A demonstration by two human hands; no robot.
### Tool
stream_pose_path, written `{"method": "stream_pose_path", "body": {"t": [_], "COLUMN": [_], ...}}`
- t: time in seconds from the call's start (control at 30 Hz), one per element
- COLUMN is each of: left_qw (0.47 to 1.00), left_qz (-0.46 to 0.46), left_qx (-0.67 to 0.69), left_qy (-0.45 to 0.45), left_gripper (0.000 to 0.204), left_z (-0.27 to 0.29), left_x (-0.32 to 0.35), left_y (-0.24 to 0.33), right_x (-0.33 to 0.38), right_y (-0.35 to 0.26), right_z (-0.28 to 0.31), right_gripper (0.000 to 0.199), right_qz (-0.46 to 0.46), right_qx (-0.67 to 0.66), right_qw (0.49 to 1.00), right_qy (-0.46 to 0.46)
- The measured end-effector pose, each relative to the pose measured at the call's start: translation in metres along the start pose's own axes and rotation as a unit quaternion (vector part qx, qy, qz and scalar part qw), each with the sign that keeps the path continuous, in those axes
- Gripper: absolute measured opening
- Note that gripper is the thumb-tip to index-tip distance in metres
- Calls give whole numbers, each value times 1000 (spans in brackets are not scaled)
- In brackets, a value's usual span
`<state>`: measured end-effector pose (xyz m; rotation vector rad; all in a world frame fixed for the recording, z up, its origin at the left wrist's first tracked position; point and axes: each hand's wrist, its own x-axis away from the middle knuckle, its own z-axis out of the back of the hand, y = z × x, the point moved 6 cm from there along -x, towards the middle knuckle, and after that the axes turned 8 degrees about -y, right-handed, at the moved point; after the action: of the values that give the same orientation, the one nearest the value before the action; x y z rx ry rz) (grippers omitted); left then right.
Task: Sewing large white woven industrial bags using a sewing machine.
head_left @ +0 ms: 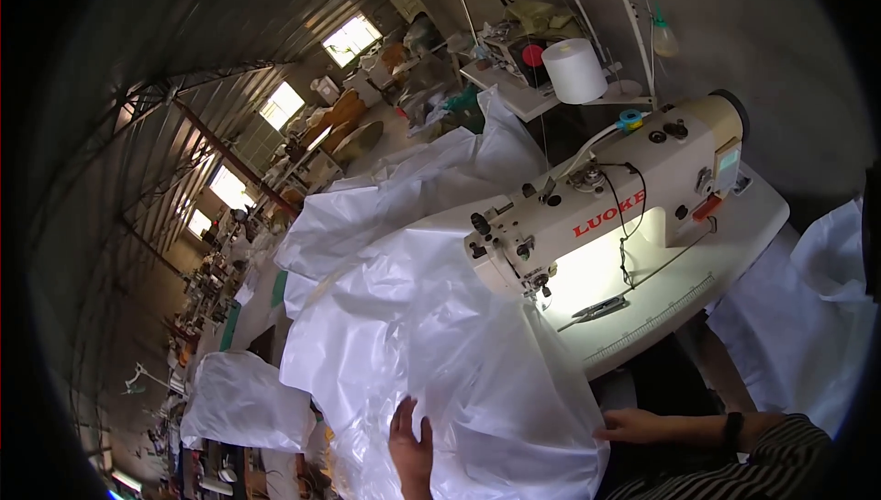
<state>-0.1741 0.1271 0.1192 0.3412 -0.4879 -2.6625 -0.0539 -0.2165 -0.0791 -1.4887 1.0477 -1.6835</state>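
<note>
A large sheet of shiny white plastic-like fabric [385, 316] spreads over the sewing table and drapes toward me. Part of it lies under the needle end of a white industrial sewing machine [606, 197]. My left hand [410, 445] is over the near part of the fabric, thumb apart from the fingers, holding nothing. At the fabric's right edge, my right hand [631, 427] has its fingers closed on the border. A dark band circles that wrist below a striped sleeve. The machine's lamp lights its bed, where small metal thread snips [596, 310] lie.
A white thread cone [574, 72] stands behind the machine. More white fabric [798, 307] hangs at the right. A stuffed white bag [246, 401] sits at the left. Beyond are cluttered worktables and a row of bright windows [282, 105].
</note>
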Motion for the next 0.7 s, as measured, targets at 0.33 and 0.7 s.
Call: {"method": "stream_pose_path", "body": {"t": [0.33, 0.7], "left_qw": [985, 981], "left_qz": [-14, 9], "left_qx": [-149, -66], "left_qy": [84, 182], "left_gripper": [27, 16], "left_z": [-18, 55], "left_x": [60, 77], "left_y": [-77, 53], "right_x": [7, 27], "right_y": [9, -17], "right_z": [0, 0], "right_gripper": [43, 47], "right_qz": [-5, 2], "right_qx": [-183, 7], "right_qw": [982, 999], "right_qy": [-52, -44]}}
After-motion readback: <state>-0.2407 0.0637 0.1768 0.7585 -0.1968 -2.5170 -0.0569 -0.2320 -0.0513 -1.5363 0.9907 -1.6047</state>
